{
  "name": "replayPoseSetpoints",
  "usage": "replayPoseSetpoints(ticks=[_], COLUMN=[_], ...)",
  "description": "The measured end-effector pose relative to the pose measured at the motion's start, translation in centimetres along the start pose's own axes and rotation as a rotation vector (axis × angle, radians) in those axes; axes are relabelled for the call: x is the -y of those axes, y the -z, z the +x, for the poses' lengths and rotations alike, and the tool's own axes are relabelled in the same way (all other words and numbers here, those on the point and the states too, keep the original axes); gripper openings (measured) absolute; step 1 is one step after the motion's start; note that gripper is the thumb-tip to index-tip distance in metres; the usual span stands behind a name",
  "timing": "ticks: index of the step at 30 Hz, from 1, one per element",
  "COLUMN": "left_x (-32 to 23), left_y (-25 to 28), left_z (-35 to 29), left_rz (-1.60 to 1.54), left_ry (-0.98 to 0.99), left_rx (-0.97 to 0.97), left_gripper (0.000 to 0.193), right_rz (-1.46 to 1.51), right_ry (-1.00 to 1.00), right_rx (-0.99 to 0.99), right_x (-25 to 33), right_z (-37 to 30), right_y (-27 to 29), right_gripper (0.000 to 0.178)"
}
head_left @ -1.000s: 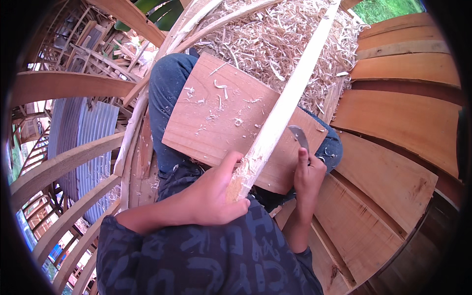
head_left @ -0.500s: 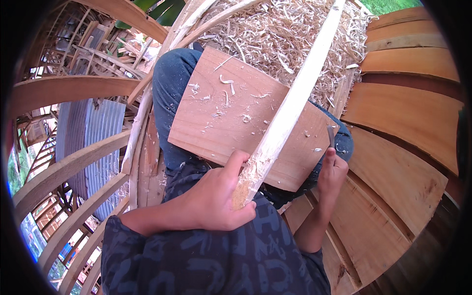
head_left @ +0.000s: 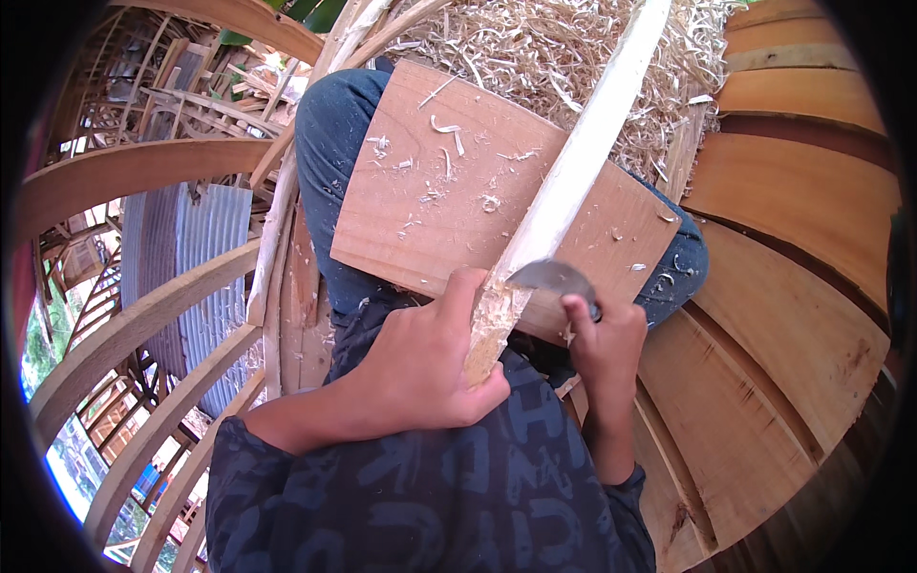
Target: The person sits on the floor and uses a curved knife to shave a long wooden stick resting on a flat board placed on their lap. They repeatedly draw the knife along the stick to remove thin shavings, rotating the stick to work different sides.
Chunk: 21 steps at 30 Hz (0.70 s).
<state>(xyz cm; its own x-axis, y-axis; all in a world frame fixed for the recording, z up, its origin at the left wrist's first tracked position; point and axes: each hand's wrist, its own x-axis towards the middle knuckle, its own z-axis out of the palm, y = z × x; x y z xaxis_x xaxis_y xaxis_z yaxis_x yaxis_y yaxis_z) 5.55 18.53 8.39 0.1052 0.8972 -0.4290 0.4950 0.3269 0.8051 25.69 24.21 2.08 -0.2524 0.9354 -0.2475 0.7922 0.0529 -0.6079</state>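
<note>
A long, pale, peeled wooden pole [head_left: 585, 158] slants across a flat wooden board [head_left: 420, 215] that lies over my thighs. My left hand [head_left: 435, 353] is wrapped round the pole's rough near end, thumb along its side. In my right hand [head_left: 611, 344] is a knife with a curved, dark blade [head_left: 554, 278]; the fist hides its handle. The blade's tip meets the pole just beyond my left hand, where the surface is chipped. Small curled shavings [head_left: 447, 143] are scattered over the board.
A deep heap of wood shavings [head_left: 535, 48] spreads beyond my knees. Wooden planks [head_left: 764, 315] form slatted boarding on the right. Curved wooden rails [head_left: 143, 296] run along the left, with corrugated metal sheets [head_left: 215, 277] and stacked timber past them.
My right hand has moved left and inward with the knife, from beside the board's right edge to the pole. My left hand keeps its hold on the pole.
</note>
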Motion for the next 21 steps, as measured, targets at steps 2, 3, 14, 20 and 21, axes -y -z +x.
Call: replayPoseSetpoints(ticks=[2,3,14,20,21], left_x=[0.0,0.0,-0.1,-0.2,0.4], left_y=[0.1,0.2,-0.1,0.7,0.5], left_z=[-0.5,-0.6,0.0,-0.6,-0.5], left_rz=[-0.060,-0.068,0.030,0.026,0.053], left_ry=[0.025,0.023,-0.016,0.022,-0.016], left_rx=[0.022,0.035,-0.009,0.002,-0.034], left_gripper=[0.065,0.067,0.071,0.076,0.075], right_rz=[0.043,0.089,0.262,0.174,0.219], right_ry=[-0.302,-0.298,-0.038,-0.247,-0.221], right_rx=[-0.118,-0.132,0.245,-0.065,-0.064], right_x=[-2.3,-4.3,2.5,-1.8,-2.3], right_z=[2.3,2.4,-1.0,0.5,0.5], right_y=[1.4,2.8,1.3,2.2,2.4], right_gripper=[0.064,0.063,0.039,0.052,0.052])
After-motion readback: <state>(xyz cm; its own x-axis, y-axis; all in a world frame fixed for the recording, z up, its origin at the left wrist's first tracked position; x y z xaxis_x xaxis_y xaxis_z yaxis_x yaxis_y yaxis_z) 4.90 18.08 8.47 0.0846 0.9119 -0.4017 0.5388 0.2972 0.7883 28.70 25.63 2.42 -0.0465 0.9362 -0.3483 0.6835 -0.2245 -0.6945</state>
